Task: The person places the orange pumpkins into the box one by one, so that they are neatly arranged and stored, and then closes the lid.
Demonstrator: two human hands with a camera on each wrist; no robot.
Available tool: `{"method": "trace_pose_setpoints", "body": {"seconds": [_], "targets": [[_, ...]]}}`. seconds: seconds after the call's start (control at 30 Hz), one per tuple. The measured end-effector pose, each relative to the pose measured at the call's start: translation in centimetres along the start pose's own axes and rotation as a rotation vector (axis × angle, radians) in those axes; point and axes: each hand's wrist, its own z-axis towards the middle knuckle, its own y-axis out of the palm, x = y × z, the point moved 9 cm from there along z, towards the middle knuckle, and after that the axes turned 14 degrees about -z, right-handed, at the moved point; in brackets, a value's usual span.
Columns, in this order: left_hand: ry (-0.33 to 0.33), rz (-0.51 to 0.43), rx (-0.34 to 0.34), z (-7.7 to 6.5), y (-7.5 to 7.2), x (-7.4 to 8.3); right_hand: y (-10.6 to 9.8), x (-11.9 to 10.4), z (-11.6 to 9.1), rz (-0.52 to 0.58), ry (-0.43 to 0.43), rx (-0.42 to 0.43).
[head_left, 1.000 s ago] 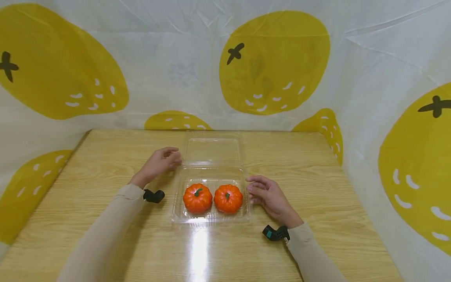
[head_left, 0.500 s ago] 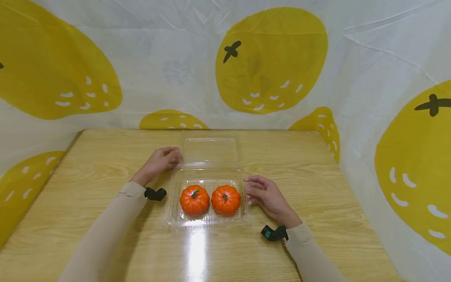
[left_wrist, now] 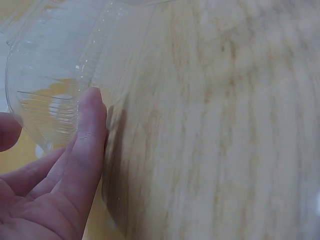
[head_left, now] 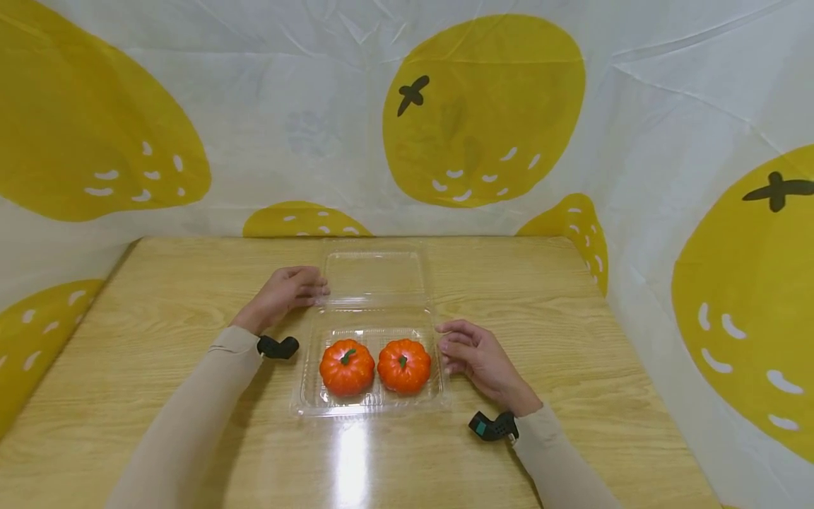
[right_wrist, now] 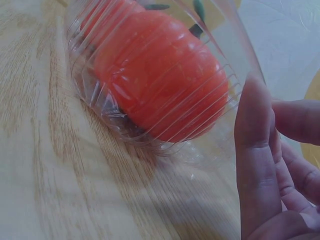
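Observation:
A clear plastic clamshell box (head_left: 372, 408) lies on the table with its lid (head_left: 375, 272) folded back flat. Two orange toy pumpkins with green stems sit side by side in its base, a left pumpkin (head_left: 346, 367) and a right pumpkin (head_left: 404, 366). My left hand (head_left: 285, 293) is at the box's left edge near the hinge, its fingers loosely bent and its thumb against the plastic. At the base's right wall is my right hand (head_left: 480, 357), its thumb (right_wrist: 255, 135) at the rim and its fingers relaxed. Neither hand visibly grips the box.
The wooden table (head_left: 540, 304) is bounded at the back and sides by a white cloth (head_left: 318, 106) with large yellow fruit prints. A bright light reflection lies in front of the box. Each wrist wears a black camera mount (head_left: 278, 347).
The head view has turned slightly right, so the scene sits farther left. Both hands remain beside the box, the left fingertips slightly closer to the hinge. The pumpkins stay in the base.

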Motion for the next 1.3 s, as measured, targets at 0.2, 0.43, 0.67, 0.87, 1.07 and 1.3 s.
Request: {"method": "trace_pose_setpoints", "body": {"seconds": [0.2, 0.43, 0.67, 0.87, 1.07, 1.3], "targets": [[-0.012, 0.005, -0.005, -0.1, 0.0, 0.3, 0.2, -0.1, 0.0, -0.005, -0.006, -0.002], [-0.009, 0.022, 0.007, 0.0, 0.4, 1.1, 0.0, -0.2, 0.0, -0.004, -0.003, 0.002], [-0.017, 0.043, 0.014, -0.2, 0.7, 2.0, -0.1, -0.4, -0.1, 0.001, -0.004, 0.002], [-0.012, 0.066, -0.002, -0.7, 1.0, 2.8, 0.0, -0.4, -0.2, 0.006, -0.004, 0.003], [0.014, 0.091, -0.002, -0.9, 1.1, 3.5, -0.1, -0.1, -0.2, -0.002, 0.012, 0.013], [0.023, 0.124, -0.007, -1.0, 1.2, 4.1, -0.1, 0.0, -0.3, 0.001, 0.02, 0.016]]}}
